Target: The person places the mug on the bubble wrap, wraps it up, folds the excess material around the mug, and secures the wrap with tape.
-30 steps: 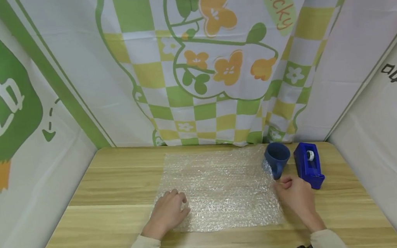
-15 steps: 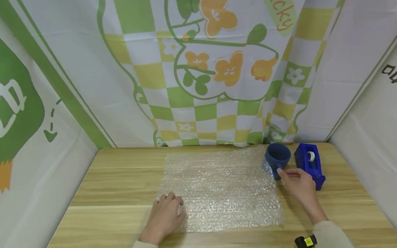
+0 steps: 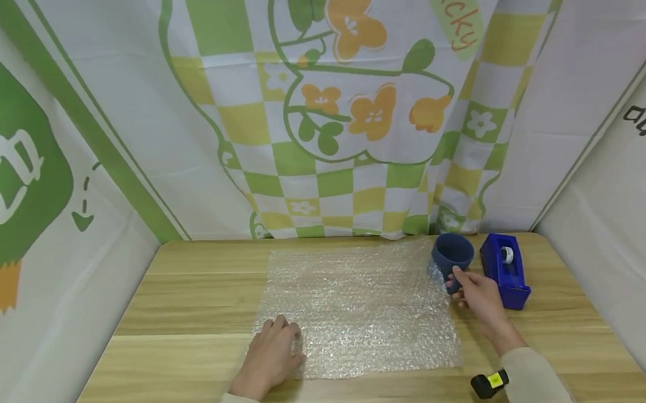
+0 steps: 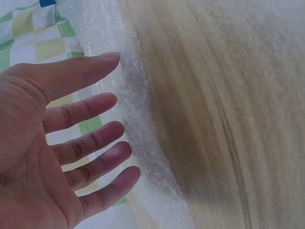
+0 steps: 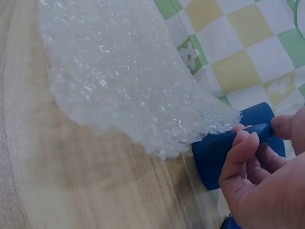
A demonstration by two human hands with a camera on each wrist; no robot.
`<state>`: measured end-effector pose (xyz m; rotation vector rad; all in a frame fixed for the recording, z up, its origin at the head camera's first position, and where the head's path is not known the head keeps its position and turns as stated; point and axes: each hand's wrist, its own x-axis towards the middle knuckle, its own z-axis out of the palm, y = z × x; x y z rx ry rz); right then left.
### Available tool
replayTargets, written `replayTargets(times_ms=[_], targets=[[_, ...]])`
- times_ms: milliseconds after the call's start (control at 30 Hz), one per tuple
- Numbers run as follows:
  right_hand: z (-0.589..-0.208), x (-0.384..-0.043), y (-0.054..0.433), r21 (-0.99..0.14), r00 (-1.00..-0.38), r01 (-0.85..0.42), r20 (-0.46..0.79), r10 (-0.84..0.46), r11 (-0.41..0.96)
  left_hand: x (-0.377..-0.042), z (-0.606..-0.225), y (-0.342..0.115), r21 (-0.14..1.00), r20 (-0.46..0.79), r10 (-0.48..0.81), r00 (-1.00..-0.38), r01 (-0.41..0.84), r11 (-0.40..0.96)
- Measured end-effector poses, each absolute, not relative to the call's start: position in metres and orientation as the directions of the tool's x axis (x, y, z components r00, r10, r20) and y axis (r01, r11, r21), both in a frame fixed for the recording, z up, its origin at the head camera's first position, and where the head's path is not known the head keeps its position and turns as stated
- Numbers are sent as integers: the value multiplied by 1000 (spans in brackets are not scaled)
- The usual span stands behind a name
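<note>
Since a second ago, our right hand has moved from beside the bubble wrap up to the blue mug, pinching its handle between thumb and fingers. We see the mug upright near the wrap's far right corner, left of the blue tape dispenser. Our left hand lies at the wrap's left edge, fingers spread, slightly bent.

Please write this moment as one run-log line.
right hand: grips round blue mug by handle | left hand: at clear bubble-wrap sheet | blue tape dispenser: beside mug
</note>
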<state>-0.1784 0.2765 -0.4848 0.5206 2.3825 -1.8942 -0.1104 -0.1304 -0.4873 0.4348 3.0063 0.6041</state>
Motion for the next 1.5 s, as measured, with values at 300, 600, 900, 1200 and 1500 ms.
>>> replayTargets(times_ms=[300,600,900,1200,1500], targets=[[-486,-180,279,-934,-935,324,-292,204,149,-112,-489,-130,364,16,275,-961,261,894],[-485,-182,280,-932,-923,354,-335,189,76,-112,-490,-130,360,23,266,-964,256,897],[-487,-176,283,-950,-930,312,-305,202,0,-112,-492,-130,345,48,277,-960,276,897],[-481,-172,292,-967,-942,250,-253,220,-42,-113,-491,-131,347,68,271,-960,278,896],[-460,-166,294,-969,-951,246,-245,188,-22,-114,-493,-130,343,73,265,-962,273,899]])
